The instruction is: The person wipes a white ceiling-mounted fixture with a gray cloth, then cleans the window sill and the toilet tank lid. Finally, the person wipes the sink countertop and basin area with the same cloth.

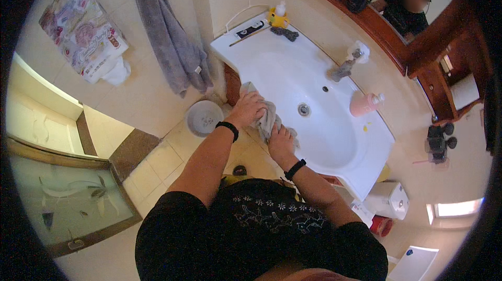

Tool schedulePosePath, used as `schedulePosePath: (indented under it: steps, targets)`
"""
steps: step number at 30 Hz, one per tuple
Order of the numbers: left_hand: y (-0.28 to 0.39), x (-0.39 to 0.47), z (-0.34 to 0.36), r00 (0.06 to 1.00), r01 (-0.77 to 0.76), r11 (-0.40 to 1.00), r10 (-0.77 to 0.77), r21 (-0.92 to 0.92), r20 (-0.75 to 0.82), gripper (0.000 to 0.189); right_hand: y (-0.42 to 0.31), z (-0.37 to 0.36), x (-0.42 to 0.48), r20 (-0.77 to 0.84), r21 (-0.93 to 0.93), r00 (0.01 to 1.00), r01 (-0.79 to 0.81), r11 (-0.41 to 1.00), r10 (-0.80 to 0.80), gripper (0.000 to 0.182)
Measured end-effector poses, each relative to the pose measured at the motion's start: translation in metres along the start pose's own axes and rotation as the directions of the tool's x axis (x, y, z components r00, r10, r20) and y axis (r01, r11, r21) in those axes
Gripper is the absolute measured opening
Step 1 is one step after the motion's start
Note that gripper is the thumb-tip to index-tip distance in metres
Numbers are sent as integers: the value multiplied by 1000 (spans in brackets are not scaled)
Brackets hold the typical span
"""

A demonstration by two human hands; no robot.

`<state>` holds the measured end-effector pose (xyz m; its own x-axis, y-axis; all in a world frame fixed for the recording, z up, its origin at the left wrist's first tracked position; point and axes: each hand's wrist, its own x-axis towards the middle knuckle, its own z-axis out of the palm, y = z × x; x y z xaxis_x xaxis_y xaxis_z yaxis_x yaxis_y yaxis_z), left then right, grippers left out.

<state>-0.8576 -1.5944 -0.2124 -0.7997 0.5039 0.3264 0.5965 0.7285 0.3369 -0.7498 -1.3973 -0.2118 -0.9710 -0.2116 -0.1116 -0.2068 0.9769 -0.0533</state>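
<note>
A crumpled light grey cloth (267,119) stretches between my two hands at the front rim of a white washbasin (270,67). My left hand (248,109) grips its upper left end, fingers curled over the fabric. Lower and to the right, my right hand (281,143) holds the other end, and some fabric hangs out past the fingers. Both wrists wear dark bands. The basin's bowl holds no visible water, and its metal drain (304,110) shows. A faucet (345,67) with something grey around its spout stands at the back edge.
A pink soap bottle (364,104) stands on the basin's right rim; a yellow holder (277,19), a dark scrubber (285,33) and a black box (250,30) are at its left end. A round basin (204,118) sits on the floor. A grey towel (168,33) hangs on the left.
</note>
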Motion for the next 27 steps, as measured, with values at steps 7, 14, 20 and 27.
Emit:
schedulePosePath:
  steps: [7, 14, 20, 27]
  targets:
    - [-19, 7, -4, 997, 56, 997, -58, -54, -46, 25, -10, -6, 24, -6, 68, 999, 51, 996, -51, 59]
    - [-17, 6, 8, 991, 119, 993, -120, -14, -63, 22, 1, -17, 22, 29, 194, 993, 110, 975, -118, 71]
    - [-2, -3, 23, 987, 142, 990, -143, -16, -79, 17, 29, -22, -1, 102, 202, 975, 173, 964, -196, 77]
    - [74, -25, 39, 983, 158, 980, -144, 125, -112, 19, 81, -18, -51, 37, 257, 960, 258, 931, -276, 68]
